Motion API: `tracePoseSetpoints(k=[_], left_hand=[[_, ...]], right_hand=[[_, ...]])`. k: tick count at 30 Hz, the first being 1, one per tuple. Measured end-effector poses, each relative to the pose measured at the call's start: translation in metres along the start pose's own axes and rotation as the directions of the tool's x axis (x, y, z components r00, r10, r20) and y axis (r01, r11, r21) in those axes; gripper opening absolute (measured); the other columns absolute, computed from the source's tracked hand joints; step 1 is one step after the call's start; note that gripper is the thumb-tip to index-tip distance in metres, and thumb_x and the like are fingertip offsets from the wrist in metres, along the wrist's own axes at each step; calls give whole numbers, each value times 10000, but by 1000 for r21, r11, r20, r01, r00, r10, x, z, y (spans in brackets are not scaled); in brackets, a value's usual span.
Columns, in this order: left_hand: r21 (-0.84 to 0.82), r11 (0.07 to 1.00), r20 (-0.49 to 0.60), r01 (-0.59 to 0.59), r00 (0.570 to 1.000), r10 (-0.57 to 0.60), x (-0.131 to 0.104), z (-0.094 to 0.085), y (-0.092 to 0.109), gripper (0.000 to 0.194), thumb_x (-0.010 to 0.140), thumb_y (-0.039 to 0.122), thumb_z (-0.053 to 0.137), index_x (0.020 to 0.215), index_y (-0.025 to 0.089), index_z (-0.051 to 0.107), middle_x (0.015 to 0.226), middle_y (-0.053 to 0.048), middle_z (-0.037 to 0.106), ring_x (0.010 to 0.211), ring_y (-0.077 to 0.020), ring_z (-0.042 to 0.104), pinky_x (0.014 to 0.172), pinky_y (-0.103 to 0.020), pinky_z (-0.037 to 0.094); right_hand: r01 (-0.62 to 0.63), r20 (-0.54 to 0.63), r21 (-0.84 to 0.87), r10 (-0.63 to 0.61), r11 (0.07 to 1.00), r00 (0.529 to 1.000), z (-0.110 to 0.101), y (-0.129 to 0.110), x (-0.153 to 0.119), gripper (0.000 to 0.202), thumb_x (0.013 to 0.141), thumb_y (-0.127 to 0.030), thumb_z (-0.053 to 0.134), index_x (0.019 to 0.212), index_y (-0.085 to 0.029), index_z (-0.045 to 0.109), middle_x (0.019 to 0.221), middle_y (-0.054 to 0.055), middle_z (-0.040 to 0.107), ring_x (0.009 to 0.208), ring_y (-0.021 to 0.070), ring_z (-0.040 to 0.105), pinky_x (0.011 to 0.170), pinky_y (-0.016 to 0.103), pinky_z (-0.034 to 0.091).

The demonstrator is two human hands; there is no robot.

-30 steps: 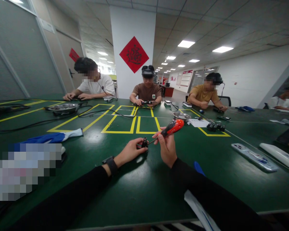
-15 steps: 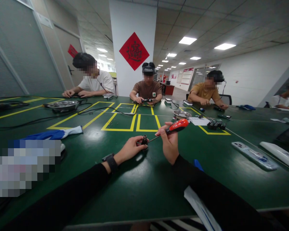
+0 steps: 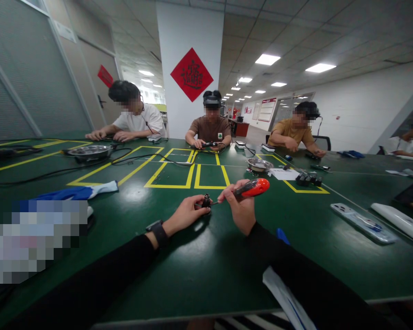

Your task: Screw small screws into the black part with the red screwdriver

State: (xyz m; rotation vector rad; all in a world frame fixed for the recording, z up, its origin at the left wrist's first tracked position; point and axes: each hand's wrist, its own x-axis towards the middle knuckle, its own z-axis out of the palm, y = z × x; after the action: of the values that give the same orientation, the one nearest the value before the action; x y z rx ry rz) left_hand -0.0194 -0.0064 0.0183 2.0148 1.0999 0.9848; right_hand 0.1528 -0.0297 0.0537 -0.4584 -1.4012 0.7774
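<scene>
While the long green table [image 3: 199, 270] runs away under yellow tape rectangles [image 3: 187, 176], three other people sit at its far side in front of a white pillar bearing a red diamond sign [image 3: 192, 74], with ceiling lights above. A metal bowl [image 3: 259, 164], black cables [image 3: 55, 173], a blue cloth [image 3: 75, 192] and white devices [image 3: 363, 223] lie on the surface. The left hand [image 3: 186, 214] pinches a small black part [image 3: 206, 200] against the table just ahead of the body, and the right hand [image 3: 241, 208] is closed around a red-handled screwdriver [image 3: 253, 188] whose tip meets that part. Compared with half a second ago, the handle sits lower and flatter.
</scene>
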Motion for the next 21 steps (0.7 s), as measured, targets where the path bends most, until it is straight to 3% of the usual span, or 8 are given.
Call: tracePoseSetpoints(k=[3, 7, 10, 13, 15, 18, 21], left_hand=[[0, 1000, 2, 7, 1000, -7, 0, 0, 2, 311, 734, 304, 587, 993, 138, 634, 833, -30, 660, 714, -155, 577, 677, -253, 445], [7, 1000, -7, 6, 1000, -6, -1, 1, 2, 302, 733, 305, 587, 976, 133, 632, 800, -22, 652, 692, -147, 569, 655, -243, 439], [7, 1000, -9, -2, 1000, 2, -1, 0, 1, 295, 734, 303, 590, 973, 136, 632, 785, -17, 644, 685, -143, 568, 644, -238, 437], [-1, 1000, -6, -4, 1000, 4, -1, 0, 0, 296, 735, 296, 591, 982, 138, 633, 807, -23, 651, 703, -149, 577, 658, -245, 444], [-12, 1000, 0, 2, 1000, -2, 0, 0, 0, 312, 737, 300, 591, 1002, 139, 629, 829, -30, 658, 719, -154, 586, 670, -251, 450], [-16, 1000, 0, 4, 1000, -4, 0, 0, -1, 327, 737, 307, 595, 1017, 140, 624, 862, -39, 664, 742, -162, 593, 690, -259, 457], [-16, 1000, -9, 4, 1000, -4, 0, 0, 0, 311, 732, 293, 595, 998, 136, 627, 876, -41, 666, 762, -167, 595, 706, -263, 460]], right_hand=[[0, 11, 97, -1, 995, 1000, 0, 7, -1, 153, 829, -246, 525, 892, -250, 386, 625, -76, 498, 527, 114, 524, 579, 288, 454], [44, 24, 128, -47, 991, 999, -1, 14, -3, 203, 834, -299, 454, 1025, -244, 413, 697, -45, 504, 577, 131, 538, 657, 342, 465], [84, 21, 34, -85, 996, 996, -2, 12, -3, 302, 811, -294, 465, 1104, -225, 432, 802, -2, 558, 728, 167, 577, 782, 392, 453], [84, -33, -102, -88, 991, 996, -2, 5, -3, 246, 825, -245, 481, 1069, -214, 479, 942, 42, 596, 949, 193, 559, 917, 416, 390], [75, -69, -133, -85, 988, 994, -1, 0, -2, 181, 821, -221, 513, 1001, -213, 500, 1037, 56, 589, 986, 190, 550, 927, 407, 389], [50, -79, -96, -58, 994, 995, 1, -2, 0, 112, 806, -208, 553, 897, -211, 489, 1054, 55, 596, 883, 167, 587, 867, 378, 435], [2, -67, 6, -2, 1000, 998, 3, 0, 1, 125, 822, -209, 539, 872, -229, 426, 890, 6, 620, 666, 128, 588, 735, 336, 475]])
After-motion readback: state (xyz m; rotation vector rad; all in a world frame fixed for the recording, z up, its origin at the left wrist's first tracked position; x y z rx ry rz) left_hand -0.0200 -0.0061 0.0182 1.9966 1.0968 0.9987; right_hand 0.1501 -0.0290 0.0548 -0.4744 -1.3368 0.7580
